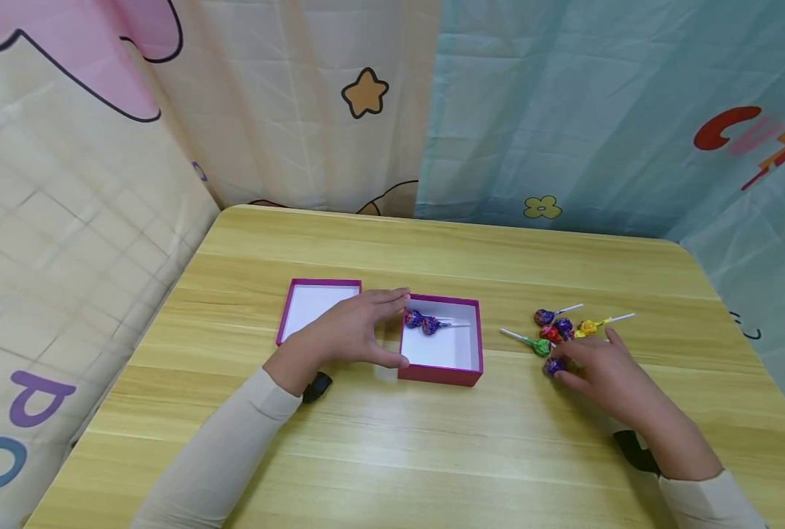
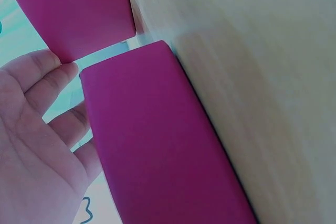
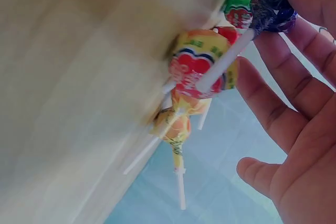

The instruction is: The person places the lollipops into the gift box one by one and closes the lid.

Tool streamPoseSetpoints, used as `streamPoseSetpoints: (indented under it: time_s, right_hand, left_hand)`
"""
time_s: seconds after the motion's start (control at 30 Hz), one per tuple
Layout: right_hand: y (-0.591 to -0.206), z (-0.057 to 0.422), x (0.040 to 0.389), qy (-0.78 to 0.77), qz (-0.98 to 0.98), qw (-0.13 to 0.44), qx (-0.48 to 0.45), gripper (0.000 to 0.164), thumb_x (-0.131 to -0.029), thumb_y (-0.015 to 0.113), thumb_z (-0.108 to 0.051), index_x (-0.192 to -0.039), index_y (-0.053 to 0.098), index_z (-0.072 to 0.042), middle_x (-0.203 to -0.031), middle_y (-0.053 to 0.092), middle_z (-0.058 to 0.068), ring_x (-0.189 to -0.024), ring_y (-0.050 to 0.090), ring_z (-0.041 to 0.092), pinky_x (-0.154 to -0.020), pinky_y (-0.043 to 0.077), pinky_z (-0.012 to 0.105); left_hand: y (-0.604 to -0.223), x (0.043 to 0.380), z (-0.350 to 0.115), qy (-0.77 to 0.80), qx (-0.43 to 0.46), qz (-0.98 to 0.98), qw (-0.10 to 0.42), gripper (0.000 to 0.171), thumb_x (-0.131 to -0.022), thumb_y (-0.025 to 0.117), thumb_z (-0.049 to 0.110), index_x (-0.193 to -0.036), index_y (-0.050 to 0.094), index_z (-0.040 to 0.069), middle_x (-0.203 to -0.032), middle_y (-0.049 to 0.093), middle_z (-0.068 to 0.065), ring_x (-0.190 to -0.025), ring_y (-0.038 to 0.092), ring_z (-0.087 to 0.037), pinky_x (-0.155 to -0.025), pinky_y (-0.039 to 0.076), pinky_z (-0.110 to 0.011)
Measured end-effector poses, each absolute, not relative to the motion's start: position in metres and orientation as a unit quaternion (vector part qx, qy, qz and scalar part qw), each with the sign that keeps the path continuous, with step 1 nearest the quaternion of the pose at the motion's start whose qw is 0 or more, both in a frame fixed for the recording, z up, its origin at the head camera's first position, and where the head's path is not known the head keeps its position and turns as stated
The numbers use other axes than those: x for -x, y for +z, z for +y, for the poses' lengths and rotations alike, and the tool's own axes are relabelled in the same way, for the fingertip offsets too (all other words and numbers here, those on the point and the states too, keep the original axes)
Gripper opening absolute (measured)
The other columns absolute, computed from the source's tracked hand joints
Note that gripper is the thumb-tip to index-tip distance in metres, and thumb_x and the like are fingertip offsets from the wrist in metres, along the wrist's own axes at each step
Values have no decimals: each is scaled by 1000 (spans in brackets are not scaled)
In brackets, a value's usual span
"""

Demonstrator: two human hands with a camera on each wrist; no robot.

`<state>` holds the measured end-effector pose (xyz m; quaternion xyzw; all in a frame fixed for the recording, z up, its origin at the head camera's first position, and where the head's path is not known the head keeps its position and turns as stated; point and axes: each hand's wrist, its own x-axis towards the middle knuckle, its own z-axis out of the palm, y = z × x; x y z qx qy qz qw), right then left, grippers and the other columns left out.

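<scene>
My left hand (image 1: 355,330) holds the left side of a magenta box (image 1: 440,375), thumb at its near corner and fingers at its far corner. Inside the white interior lie two purple-wrapped lollipops (image 1: 429,325). My right hand (image 1: 603,371) pinches another purple lollipop (image 3: 272,6) by its wrapped head, between thumb and fingers. Close by are a green lollipop (image 1: 541,347), a red one (image 1: 551,333), a yellow one (image 1: 587,328) and purple ones (image 1: 544,317). In the left wrist view, the fingertips (image 2: 68,69) touch a corner of the box.
A magenta lid (image 1: 286,312) with a white inside lies left of the box, partly behind the left hand. Everything sits on a wood-grain table (image 1: 392,455). Printed curtains (image 1: 299,110) hang behind its far edge and along the sides.
</scene>
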<state>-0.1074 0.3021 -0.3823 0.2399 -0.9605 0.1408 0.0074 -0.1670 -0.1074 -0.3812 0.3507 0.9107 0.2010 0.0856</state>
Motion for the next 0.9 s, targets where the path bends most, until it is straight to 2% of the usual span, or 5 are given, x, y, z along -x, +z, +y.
streamPoseSetpoints:
  time_s: [0.53, 0.9]
  right_hand:
    - [-367, 289, 114, 163, -939, 90, -289, 28, -74, 86, -6, -97, 73, -13, -94, 71, 5, -92, 65, 32, -103, 19, 77]
    - [-355, 273, 124, 172, -934, 83, -303, 26, -76, 85, -6, -97, 72, -14, -97, 70, 4, -94, 64, 28, -107, 17, 74]
  left_hand:
    - [-381, 167, -106, 196, -348, 913, 86, 102, -75, 67, 76, -154, 39, 18, -161, 28, 7, -145, 30, -20, -114, 31, -43]
    - [-382, 168, -106, 202, -353, 910, 79, 100, -75, 68, 74, -153, 40, 17, -161, 30, 4, -145, 31, -20, -114, 31, -42]
